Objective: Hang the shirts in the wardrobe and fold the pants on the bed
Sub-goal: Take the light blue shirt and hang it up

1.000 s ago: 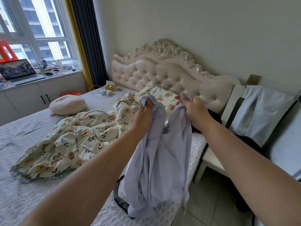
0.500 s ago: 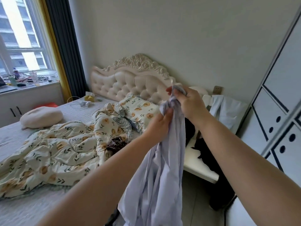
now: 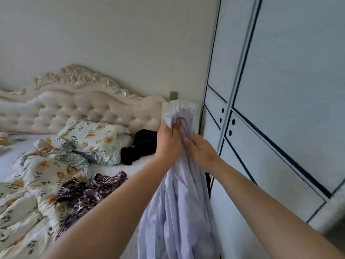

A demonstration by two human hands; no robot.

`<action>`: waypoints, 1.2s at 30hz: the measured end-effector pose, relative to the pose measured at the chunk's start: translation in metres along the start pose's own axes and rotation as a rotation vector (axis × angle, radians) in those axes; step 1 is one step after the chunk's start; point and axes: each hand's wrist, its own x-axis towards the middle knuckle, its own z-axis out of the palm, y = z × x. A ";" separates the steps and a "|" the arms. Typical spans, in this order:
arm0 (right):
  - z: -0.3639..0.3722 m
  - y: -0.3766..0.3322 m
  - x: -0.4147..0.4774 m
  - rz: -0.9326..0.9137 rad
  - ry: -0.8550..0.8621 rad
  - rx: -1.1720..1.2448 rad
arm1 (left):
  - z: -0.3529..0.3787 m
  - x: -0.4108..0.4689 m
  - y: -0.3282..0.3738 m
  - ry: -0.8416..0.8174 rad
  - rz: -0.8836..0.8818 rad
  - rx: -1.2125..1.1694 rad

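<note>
L hand (image 3: 168,143) grips the bunched top of the pale lilac shirt (image 3: 177,212); R hand (image 3: 200,152) clutches the fabric just below, touching the L. Shirt hangs btwn both forearms, off the bed (image 3: 112,167), near the closed wardrobe (image 3: 280,109). Purple patterned cloth (image 3: 89,191) & black clothes (image 3: 141,144) lie on the bed.

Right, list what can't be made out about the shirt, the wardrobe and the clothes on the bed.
Head view:
The lilac shirt: top bunched in the left hand and right hand, collar unseen; lower part cut off by the bottom edge.
The wardrobe: doors closed, inside hidden; top and right edges cut it off.
The black garment on the bed: dark, crumpled; shirt or pants unclear.
</note>
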 end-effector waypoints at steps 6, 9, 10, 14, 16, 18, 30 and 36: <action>-0.020 0.004 -0.071 0.133 0.080 -0.065 | 0.038 -0.037 0.039 -0.286 -0.056 -0.165; -0.038 0.010 -0.107 0.246 0.175 -0.122 | 0.057 -0.061 0.067 -0.461 -0.050 -0.175; -0.046 0.011 -0.119 0.275 0.240 -0.164 | 0.064 -0.069 0.077 -0.516 -0.033 -0.202; -0.088 0.003 -0.165 0.360 0.358 -0.197 | 0.088 -0.097 0.115 -0.668 0.115 -0.265; -0.115 -0.012 -0.186 0.363 0.377 -0.160 | 0.098 -0.110 0.138 -0.671 0.162 -0.283; -0.141 -0.029 -0.205 0.349 0.434 -0.093 | 0.109 -0.121 0.167 -0.659 0.178 -0.344; -0.328 -0.120 -0.311 0.251 0.881 -0.592 | 0.177 -0.200 0.346 -0.634 0.438 -0.748; -0.414 -0.212 -0.368 0.134 1.054 -0.954 | 0.215 -0.238 0.417 -0.677 0.565 -0.869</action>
